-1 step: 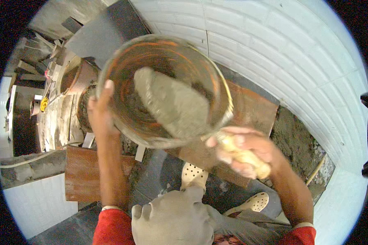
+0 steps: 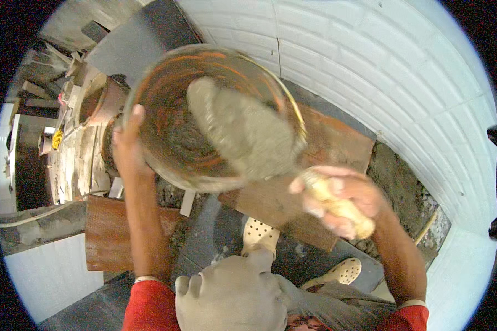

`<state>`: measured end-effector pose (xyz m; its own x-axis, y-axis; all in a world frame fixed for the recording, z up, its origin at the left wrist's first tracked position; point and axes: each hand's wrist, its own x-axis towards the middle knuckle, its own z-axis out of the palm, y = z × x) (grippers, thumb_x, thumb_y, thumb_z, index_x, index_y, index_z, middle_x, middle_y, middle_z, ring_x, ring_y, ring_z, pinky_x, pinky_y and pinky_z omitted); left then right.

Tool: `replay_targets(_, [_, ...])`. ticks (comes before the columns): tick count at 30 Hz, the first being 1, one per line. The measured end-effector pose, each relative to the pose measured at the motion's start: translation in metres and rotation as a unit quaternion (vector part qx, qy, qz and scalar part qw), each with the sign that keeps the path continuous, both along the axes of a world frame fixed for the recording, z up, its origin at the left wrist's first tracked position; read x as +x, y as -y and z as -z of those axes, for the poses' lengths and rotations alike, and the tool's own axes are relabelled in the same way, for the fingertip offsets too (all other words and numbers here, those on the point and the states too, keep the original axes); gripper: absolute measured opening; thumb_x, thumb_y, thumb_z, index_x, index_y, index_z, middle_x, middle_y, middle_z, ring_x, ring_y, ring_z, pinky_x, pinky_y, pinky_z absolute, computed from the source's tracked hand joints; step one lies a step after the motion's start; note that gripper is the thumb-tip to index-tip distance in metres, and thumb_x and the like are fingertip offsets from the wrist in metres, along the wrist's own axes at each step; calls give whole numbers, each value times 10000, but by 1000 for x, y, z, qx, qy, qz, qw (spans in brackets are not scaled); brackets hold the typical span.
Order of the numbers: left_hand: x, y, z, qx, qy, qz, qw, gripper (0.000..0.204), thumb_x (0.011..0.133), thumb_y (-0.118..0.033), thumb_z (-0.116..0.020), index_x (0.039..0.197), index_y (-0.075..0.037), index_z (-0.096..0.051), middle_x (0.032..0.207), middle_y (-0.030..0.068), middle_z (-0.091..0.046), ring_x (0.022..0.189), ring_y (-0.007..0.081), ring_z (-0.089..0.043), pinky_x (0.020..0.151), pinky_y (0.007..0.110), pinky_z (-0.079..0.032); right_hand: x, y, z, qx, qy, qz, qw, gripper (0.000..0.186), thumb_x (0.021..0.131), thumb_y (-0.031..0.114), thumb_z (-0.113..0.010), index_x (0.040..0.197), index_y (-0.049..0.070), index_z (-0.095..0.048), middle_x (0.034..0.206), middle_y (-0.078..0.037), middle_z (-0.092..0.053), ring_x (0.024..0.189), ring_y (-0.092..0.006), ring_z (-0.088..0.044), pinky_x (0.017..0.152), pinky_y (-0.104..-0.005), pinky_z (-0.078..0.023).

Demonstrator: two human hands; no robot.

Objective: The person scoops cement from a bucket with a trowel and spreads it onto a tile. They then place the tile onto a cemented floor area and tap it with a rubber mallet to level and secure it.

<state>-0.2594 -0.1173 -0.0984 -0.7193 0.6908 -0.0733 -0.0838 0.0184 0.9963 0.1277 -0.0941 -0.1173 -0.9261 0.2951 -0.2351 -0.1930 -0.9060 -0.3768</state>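
Observation:
My left hand [image 2: 130, 144] is closed on the left side of a round bucket [image 2: 165, 91], its thumb over the rim. The bucket is tilted, its mouth facing me, and its inner wall is smeared grey with orange streaks. In my right hand [image 2: 365, 194] is the pale wooden handle of a trowel [image 2: 343, 211]. Its blade, coated with wet grey mortar [image 2: 246, 129], lies across the bucket's mouth and overlaps the lower right rim. Motion blurs the blade's edges, and I cannot tell whether it touches the bucket.
White panelled wall [image 2: 342, 55] curves along the right. Brown tiles [image 2: 281, 207] lie under the bucket and at lower left [image 2: 113, 234]. Rough mortar [image 2: 400, 190] borders the wall. My feet in cream clogs [image 2: 261, 233] stand on dark tiles. Wooden boards [image 2: 94, 160] are stacked at left.
The bucket has shifted slightly left and up with my left hand. The trowel has moved a little right, its blade now reaching farther over the bucket's right rim.

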Motion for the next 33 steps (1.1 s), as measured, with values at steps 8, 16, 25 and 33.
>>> replay_targets(8, [-117,-50,55,129,80,-7,988,439,907,-168,-715,1273,53,-616,1235,188,-680,1109,348,-666,1030,489,-498,98,10,23,431,402,57,806,474,901,270,-744,1261,-9,-610,897,-80,-664,578,-130,-609,507,-286,-504])
replay_targets(16, [-133,-94,90,168,112,-80,976,392,924,-141,-666,1269,35,-605,1272,173,-666,1136,375,-656,1024,557,-509,75,52,119,600,488,2,634,424,912,236,-697,1219,-40,-598,930,-217,-655,836,-393,-644,781,-440,-519])
replay_targets(25, [-142,-103,145,158,104,-82,979,384,942,-157,-643,1295,-9,-608,1281,165,-668,1162,377,-646,1024,575,-506,105,23,109,627,575,-49,523,343,984,243,-546,1196,-25,-576,1022,-312,-645,918,-520,-630,800,-550,-515])
replay_targets(33, [-158,-82,169,118,165,-97,974,420,956,-220,-656,1333,-44,-596,1274,149,-666,1133,357,-650,1018,560,-506,119,23,120,647,558,-171,490,338,1005,311,-560,1162,13,-566,1015,-265,-655,855,-491,-655,741,-557,-546])
